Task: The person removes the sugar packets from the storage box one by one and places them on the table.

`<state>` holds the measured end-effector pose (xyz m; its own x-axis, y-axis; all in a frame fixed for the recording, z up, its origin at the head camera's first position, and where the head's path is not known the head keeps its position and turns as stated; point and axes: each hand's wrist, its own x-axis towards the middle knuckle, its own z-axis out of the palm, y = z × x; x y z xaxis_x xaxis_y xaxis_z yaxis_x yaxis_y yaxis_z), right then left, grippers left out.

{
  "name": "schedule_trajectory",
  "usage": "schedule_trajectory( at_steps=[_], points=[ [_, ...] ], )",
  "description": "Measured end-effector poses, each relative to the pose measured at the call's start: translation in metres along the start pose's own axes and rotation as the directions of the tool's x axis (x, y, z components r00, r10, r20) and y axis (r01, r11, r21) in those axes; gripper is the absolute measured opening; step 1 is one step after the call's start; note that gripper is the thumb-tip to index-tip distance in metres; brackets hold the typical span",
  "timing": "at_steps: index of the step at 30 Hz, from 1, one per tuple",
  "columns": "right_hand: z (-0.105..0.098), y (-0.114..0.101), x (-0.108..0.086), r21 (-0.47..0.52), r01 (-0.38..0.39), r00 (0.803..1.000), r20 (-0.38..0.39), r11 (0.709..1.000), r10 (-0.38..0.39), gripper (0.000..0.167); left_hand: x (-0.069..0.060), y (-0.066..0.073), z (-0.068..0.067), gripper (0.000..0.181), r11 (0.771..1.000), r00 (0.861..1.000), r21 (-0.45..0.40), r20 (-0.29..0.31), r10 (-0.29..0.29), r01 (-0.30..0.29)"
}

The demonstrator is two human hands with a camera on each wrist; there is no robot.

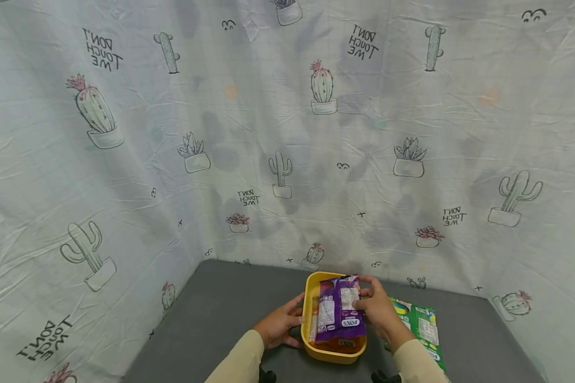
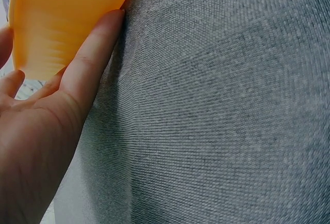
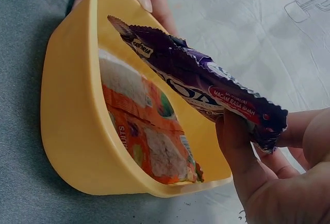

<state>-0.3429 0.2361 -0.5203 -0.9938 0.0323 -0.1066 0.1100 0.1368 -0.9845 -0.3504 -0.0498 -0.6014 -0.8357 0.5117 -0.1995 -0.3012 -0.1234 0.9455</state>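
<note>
A yellow tub (image 1: 309,303) stands on the grey surface. My left hand (image 1: 280,324) rests on its left side; in the left wrist view the straight thumb and spread fingers of this hand (image 2: 56,100) touch the tub's outer wall (image 2: 54,20). My right hand (image 1: 379,313) pinches a purple Fox's candy bag (image 1: 330,311) by one edge. That bag (image 3: 175,66) is tilted over the tub's opening in the right wrist view. Below it, an orange candy bag (image 3: 149,126) lies inside the tub, partly covered in the head view.
A green bag (image 1: 426,327) lies on the grey table (image 1: 225,303) right of the tub, partly hidden by my right forearm. A pale curtain (image 1: 278,133) printed with cacti hangs behind the table and along both sides.
</note>
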Motion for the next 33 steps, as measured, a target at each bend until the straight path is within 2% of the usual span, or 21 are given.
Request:
schedule_trajectory(
  at_steps=[18, 25, 33],
  points=[
    [-0.013, -0.014, 0.007, 0.042, -0.023, 1.000, -0.001, 0.999, 0.023, 0.074, 0.002, 0.008, 0.004, 0.076, 1.000, 1.000, -0.012, -0.010, -0.019, 0.019],
    [-0.016, -0.017, 0.004, 0.058, -0.025, 1.000, -0.004, 0.998, 0.025, 0.075, 0.001, 0.009, 0.005, 0.077, 1.000, 1.000, -0.022, -0.002, -0.017, 0.017],
    [-0.019, -0.019, 0.003, 0.051, -0.021, 1.000, -0.009, 0.998, 0.022, 0.077, 0.002, 0.009, 0.004, 0.076, 0.999, 0.999, -0.013, -0.023, -0.036, 0.036]
  ],
)
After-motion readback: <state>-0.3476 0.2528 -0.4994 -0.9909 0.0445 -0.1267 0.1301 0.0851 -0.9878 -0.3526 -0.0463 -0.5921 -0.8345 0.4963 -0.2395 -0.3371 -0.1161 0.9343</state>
